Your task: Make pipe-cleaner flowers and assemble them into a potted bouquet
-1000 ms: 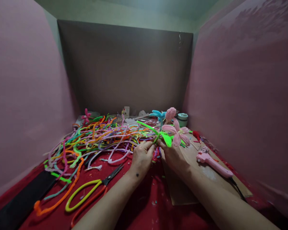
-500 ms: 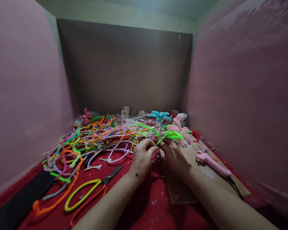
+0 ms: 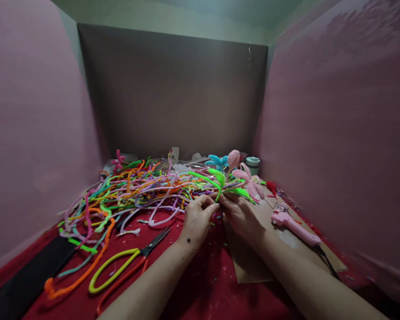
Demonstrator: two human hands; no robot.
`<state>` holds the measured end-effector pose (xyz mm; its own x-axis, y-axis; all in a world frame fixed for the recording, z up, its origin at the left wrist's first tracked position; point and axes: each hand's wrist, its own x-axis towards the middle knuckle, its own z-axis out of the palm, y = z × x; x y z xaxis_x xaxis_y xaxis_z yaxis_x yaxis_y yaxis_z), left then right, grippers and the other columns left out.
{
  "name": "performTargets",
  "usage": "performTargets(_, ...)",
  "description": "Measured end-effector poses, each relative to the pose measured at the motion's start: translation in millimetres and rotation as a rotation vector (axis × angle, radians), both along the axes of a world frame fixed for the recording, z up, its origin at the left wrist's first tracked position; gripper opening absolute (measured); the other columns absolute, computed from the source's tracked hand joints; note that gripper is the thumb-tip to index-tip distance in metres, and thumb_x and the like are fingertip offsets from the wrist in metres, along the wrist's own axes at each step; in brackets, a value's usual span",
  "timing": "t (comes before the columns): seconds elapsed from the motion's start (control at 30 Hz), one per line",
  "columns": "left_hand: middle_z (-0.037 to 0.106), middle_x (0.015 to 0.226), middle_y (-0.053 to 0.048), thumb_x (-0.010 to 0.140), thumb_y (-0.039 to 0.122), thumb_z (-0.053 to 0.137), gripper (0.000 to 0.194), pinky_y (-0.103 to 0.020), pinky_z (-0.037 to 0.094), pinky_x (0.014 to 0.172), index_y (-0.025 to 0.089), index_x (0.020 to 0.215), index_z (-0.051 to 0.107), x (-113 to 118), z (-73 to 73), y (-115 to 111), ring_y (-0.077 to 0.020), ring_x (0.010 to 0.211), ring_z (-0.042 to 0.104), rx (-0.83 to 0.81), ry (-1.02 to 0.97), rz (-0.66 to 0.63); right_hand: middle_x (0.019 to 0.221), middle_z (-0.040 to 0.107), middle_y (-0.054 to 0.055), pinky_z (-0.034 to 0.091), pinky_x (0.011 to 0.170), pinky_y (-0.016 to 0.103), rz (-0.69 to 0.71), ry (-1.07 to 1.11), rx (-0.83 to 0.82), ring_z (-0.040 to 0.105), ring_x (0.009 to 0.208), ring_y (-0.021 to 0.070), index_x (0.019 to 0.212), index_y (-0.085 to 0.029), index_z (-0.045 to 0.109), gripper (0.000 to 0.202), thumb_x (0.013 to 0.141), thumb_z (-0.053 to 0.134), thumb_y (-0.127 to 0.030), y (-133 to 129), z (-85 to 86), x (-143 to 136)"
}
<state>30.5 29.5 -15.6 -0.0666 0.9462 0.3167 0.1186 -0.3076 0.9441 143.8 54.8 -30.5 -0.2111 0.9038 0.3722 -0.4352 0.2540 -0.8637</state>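
Scissors point(image 3: 146, 252) and heaped pipe cleaners point(image 3: 146, 189) lie left of my left grip point(image 3: 197, 220), a glue gun point(image 3: 296, 229) beyond my right grip point(image 3: 242, 217); both pinch the green stem point(image 3: 219, 193) between them, long axis pointing upward.

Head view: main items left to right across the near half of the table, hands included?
Black flat object → scissors → left hand → right hand → pink glue gun.
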Motion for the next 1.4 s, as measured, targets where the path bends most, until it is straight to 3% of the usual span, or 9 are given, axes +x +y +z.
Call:
performTargets(0.13,0.043,0.052,0.006,0.067,0.026,0.058,0.019,-0.021,0.030,0.054,0.017,0.054,0.048,-3.0,-2.4,1.0,-0.0089,0.053,0.038,0.007,0.091,0.010,0.076,0.063,0.003,0.041,0.061,0.026,0.028,-0.041,-0.009,0.055,0.066,0.0148,0.081,-0.018,0.064,0.020,0.075,0.060,-0.036,-0.2,-1.3,2.2)
performTargets(0.3,0.042,0.053,0.006,0.069,0.026,0.057,0.019,-0.020,0.030,0.054,0.017,0.056,0.047,-3.7,-3.5,-2.5,-0.0093,0.055,0.039,0.070,0.217,0.062,0.071,0.061,0.003,0.042,0.065,0.028,-0.044,-0.214,0.111,0.053,0.068,0.0157,0.076,-0.021,0.066,0.017,0.079,0.054,-0.032,-7.6,12.0,7.5)
performTargets(0.47,0.043,0.056,0.005,0.072,0.027,0.056,0.023,-0.020,0.028,0.054,0.018,0.055,0.043,-4.2,-0.6,-7.1,-0.0091,0.056,0.039,0.123,0.392,0.109,0.074,0.062,0.003,0.041,0.071,0.030,-0.046,-0.250,0.157,0.052,0.072,0.0174,0.071,-0.023,0.067,0.006,0.070,0.063,-0.027,-9.0,15.2,10.6)
performTargets(0.6,0.047,0.059,0.003,0.075,0.024,0.052,0.017,-0.020,0.028,0.055,0.018,0.060,0.048,-5.5,1.9,-8.9,-0.0100,0.057,0.041,0.186,0.557,0.170,0.079,0.063,0.003,0.042,0.068,0.030,0.033,-0.173,0.108,0.055,0.070,0.0170,0.085,-0.022,0.067,0.020,0.080,0.053,-0.035,-6.9,5.0,5.2)
performTargets(0.7,0.053,0.065,0.001,0.078,0.022,0.048,0.013,-0.022,0.029,0.055,0.019,0.067,0.053,-5.3,4.2,-11.8,-0.0114,0.059,0.044,0.187,0.684,0.206,0.072,0.062,0.002,0.041,0.063,0.028,0.062,-0.132,0.044,0.053,0.066,0.0153,0.081,-0.020,0.067,0.019,0.078,0.057,-0.036,-10.0,4.3,1.4)
performTargets(0.93,0.060,0.075,-0.002,0.083,0.018,0.039,0.017,-0.025,0.031,0.060,0.020,0.076,0.055,-2.9,5.0,-15.8,-0.0157,0.069,0.054,0.182,0.937,0.230,0.059,0.056,-0.001,0.037,0.057,0.025,-0.088,-0.226,-0.066,0.047,0.058,0.0124,0.066,-0.014,0.064,0.028,0.071,0.063,-0.041,-17.4,7.8,1.5)
performTargets(1.17,0.057,0.070,-0.001,0.080,0.020,0.047,0.016,-0.023,0.032,0.063,0.019,0.066,0.054,-5.7,3.1,-10.2,-0.0136,0.068,0.052,0.151,0.775,0.093,0.052,0.052,-0.002,0.031,0.049,0.024,-0.145,-0.254,-0.087,0.042,0.050,0.0098,0.057,-0.014,0.059,0.030,0.070,0.063,-0.042,-9.9,4.9,4.7)
performTargets(1.4,0.049,0.056,0.003,0.067,0.019,0.056,0.009,-0.023,0.031,0.057,0.017,0.058,0.054,-9.1,-6.4,7.3,-0.0110,0.056,0.043,-0.080,0.245,-0.006,0.051,0.052,-0.003,0.031,0.049,0.024,-0.163,-0.177,-0.091,0.041,0.048,0.0088,0.058,-0.015,0.064,0.024,0.068,0.065,-0.037,-11.0,10.8,6.1)
